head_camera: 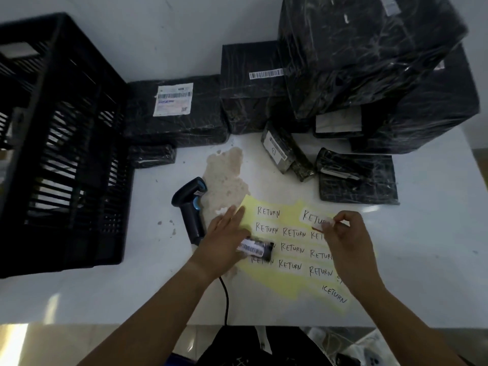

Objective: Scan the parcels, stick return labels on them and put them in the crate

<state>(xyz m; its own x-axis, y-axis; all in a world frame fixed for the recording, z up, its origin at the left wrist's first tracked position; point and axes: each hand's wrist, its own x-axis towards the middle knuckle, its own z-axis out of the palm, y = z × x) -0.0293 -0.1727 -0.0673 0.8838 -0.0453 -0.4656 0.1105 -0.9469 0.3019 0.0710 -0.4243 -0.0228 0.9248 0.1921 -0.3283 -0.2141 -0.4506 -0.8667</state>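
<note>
In the head view, a peeled label (315, 220) is pinched by the right hand (343, 233). The parcel (257, 248) lies on the sheet (290, 285), at eight o'clock from that pinch. Its long axis runs roughly nine-to-three, and it is touched by the flat, straight-fingered left hand (224, 236), which is nearer.

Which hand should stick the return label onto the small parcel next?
Right. The right hand pinches a peeled RETURN label close to the small parcel, while the left hand steadies that parcel on the label sheet.
</note>
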